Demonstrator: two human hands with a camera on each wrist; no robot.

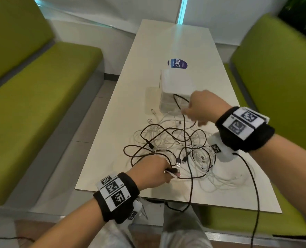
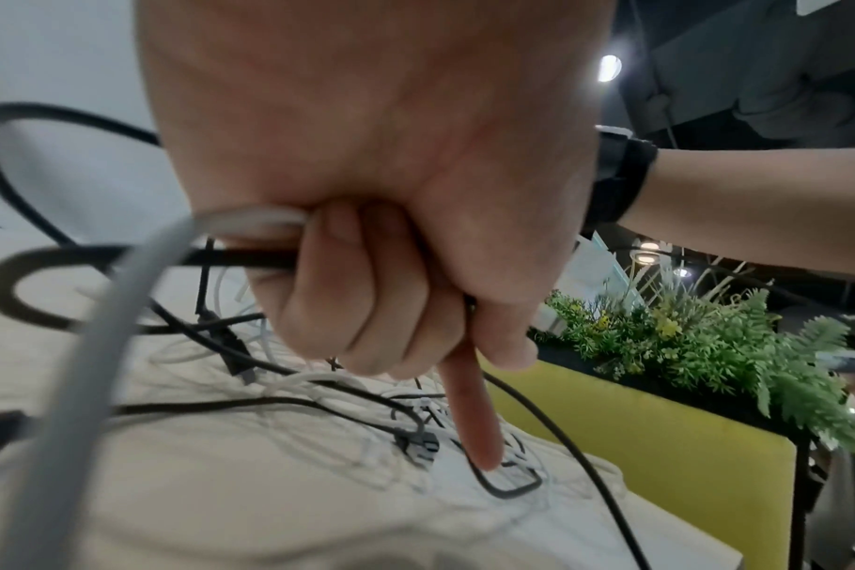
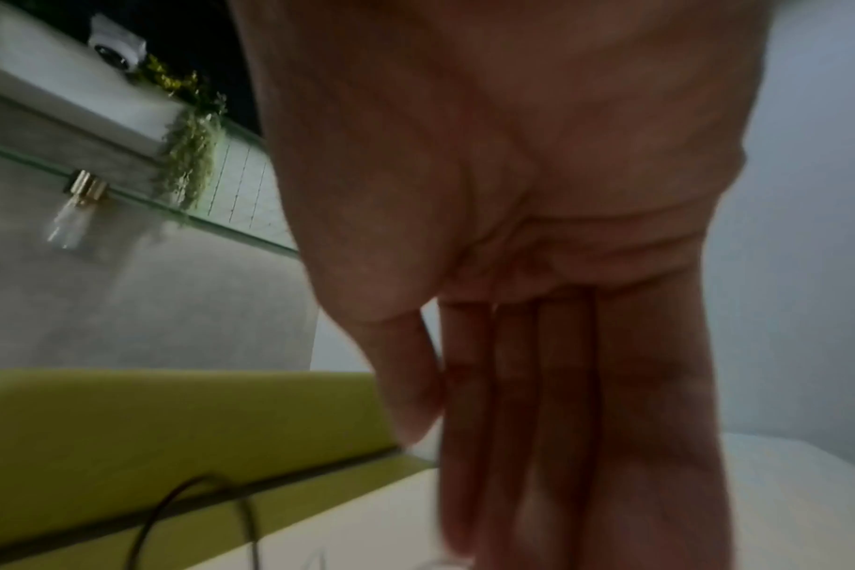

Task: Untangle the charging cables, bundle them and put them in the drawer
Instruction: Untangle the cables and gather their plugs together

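Observation:
A tangle of black and white charging cables (image 1: pixel 175 140) lies on the near half of the white table (image 1: pixel 166 42). My left hand (image 1: pixel 155 171) sits at the tangle's near left edge and grips a black cable and a white one together (image 2: pixel 250 247), with its index finger pointing down. My right hand (image 1: pixel 197 110) hovers over the far side of the tangle. It pinches a black cable (image 1: pixel 184 122) that rises taut from the heap and loops above the hand. Its fingers (image 3: pixel 538 385) look straight and blurred, thumb against them. The clear plastic drawer unit (image 1: pixel 175 86) stands just behind.
A pale flat tray (image 1: pixel 151 99) lies left of the drawer unit, and a round blue sticker (image 1: pixel 177 63) is further back. Green benches flank the table on the left (image 1: pixel 32 104) and right (image 1: pixel 274 77). One black cable (image 1: pixel 189 194) hangs over the table's near edge.

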